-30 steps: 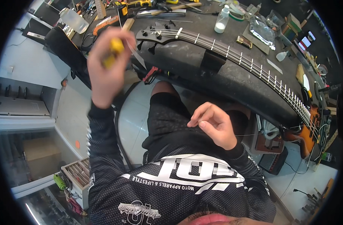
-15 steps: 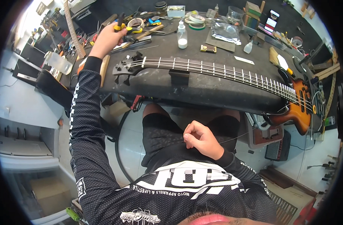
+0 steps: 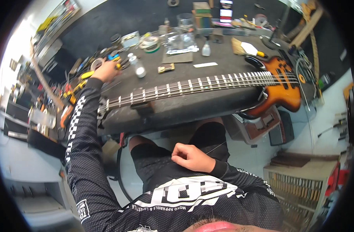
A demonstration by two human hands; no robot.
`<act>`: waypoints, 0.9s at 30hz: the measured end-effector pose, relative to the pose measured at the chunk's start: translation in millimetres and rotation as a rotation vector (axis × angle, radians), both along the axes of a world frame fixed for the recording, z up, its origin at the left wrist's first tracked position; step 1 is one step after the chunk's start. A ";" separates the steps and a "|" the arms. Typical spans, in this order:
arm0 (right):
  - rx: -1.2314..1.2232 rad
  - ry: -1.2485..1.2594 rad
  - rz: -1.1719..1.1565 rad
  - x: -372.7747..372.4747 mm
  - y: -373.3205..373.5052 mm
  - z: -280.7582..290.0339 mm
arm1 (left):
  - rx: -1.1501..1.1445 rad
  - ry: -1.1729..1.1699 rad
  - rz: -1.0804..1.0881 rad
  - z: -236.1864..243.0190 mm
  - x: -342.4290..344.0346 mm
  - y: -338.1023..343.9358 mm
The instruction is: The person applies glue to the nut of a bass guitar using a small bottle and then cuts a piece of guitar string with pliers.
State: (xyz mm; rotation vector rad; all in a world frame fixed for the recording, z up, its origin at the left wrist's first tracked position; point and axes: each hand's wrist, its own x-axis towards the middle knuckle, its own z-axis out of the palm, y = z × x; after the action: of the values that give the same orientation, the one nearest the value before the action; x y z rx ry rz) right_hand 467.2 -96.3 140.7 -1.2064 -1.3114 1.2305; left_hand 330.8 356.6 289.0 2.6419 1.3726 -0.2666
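Observation:
A sunburst bass guitar [image 3: 279,92] lies across the workbench, its body at the right and its headstock at the left, largely hidden by my left sleeve. My left hand [image 3: 104,71] is closed around a yellow-and-black hand tool [image 3: 118,66], above the bench just beyond the headstock. Blur and my fingers hide which kind of tool it is. Over my lap, my right hand [image 3: 193,157] is closed with its fingers curled. A thin string [image 3: 219,146] runs from it up toward the right, and the fingers cover its end.
A padded black support [image 3: 177,104] lies under the neck. Beyond the neck are a spray bottle [image 3: 137,65], a small gold-and-black box [image 3: 166,68], a white strip [image 3: 205,65] and a brush [image 3: 239,47]. Tools and tape rolls clutter the far left.
My view has swung to the right. My left hand has moved right past the tape roll, carrying the yellow-and-black tool. My right hand remains closed over my lap.

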 end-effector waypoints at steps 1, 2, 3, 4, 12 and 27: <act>0.038 -0.036 0.016 1.0 1.1 0.2 | 0.109 0.030 -0.089 -10.2 -15.1 15.9; 0.046 -0.033 0.006 2.3 1.5 0.1 | 0.216 0.063 -0.175 -23.0 -28.6 33.0; 0.046 -0.040 -0.010 5.8 -0.2 -0.7 | 0.213 0.060 -0.207 -27.4 -20.1 38.3; 0.051 -0.044 -0.014 8.7 -0.6 -2.5 | 0.166 0.055 -0.162 -29.8 -15.4 40.3; 0.017 -0.035 -0.041 23.5 -6.1 -5.2 | -0.079 -0.150 0.058 -30.8 5.3 45.4; 0.038 -0.043 0.013 20.2 -2.1 -8.0 | -0.046 -1.411 -0.086 86.9 -55.5 -35.3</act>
State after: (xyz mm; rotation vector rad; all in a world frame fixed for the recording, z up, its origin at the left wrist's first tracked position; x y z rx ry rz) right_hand 487.4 -98.5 132.7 -1.2052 -1.3699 1.1893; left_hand 275.3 321.3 375.9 1.9090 0.6720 1.2593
